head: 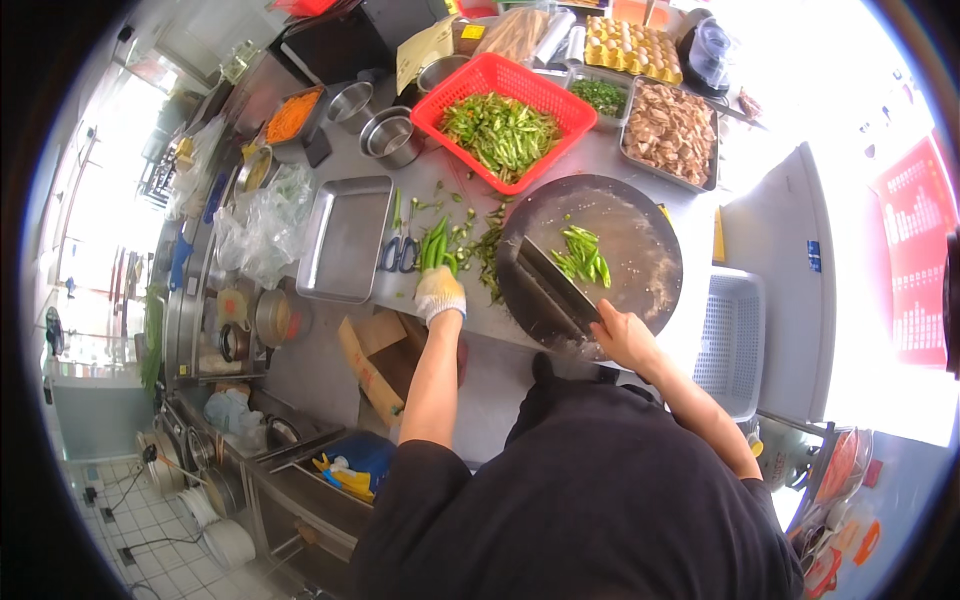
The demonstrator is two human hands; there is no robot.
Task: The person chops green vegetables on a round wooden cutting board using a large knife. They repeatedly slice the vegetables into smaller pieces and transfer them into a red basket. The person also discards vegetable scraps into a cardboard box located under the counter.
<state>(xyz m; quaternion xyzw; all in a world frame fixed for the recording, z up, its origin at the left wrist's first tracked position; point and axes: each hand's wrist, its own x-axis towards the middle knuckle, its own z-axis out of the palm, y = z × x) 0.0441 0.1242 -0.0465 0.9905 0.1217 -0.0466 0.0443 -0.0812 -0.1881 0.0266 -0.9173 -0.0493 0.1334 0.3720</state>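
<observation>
My left hand [440, 295], in a white knit glove, holds a small bunch of whole green chili peppers [437, 247] over the steel table, left of the round chopping board [637, 217]. My right hand [624, 337] is bare and grips the handle of a cleaver [559, 285], whose blade lies across the board's left part. Sliced green peppers [583, 255] form a small heap on the board, just beyond the blade. Scissors with blue handles [399, 253] lie left of my left hand, with a single pepper [397, 208] near them. Cut stem ends [459, 238] are scattered between bunch and board.
Beyond the board stands a red plastic basket [577, 120] of sliced peppers, with a steel tray of meat [670, 131] to its right. A steel tray [343, 240] is at left, near plastic bags [266, 225]. A cardboard box [371, 367] sits below the table edge.
</observation>
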